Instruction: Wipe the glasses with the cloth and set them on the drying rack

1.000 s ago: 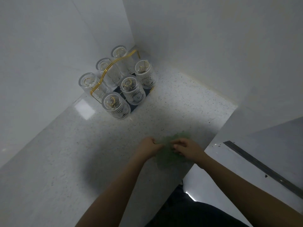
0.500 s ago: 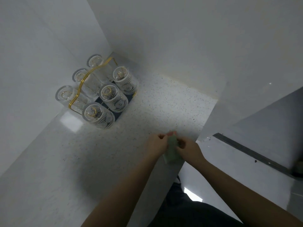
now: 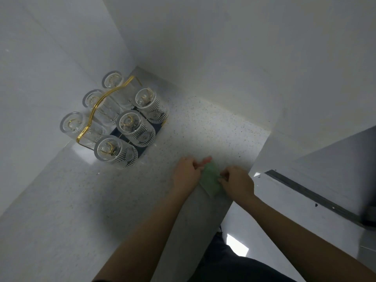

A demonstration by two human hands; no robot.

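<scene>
Six ribbed clear glasses (image 3: 133,127) upside down on gold wire rack (image 3: 95,110), green cloth (image 3: 210,179) folded, near counter edge

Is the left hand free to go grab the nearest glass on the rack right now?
Probably not yet: the left hand and right hand both grip the green cloth. The counter toward the nearest glass looks unobstructed.

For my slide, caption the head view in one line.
Both hands, left hand and right hand, pinch a folded green cloth while six glasses sit inverted on the gold drying rack.
</scene>
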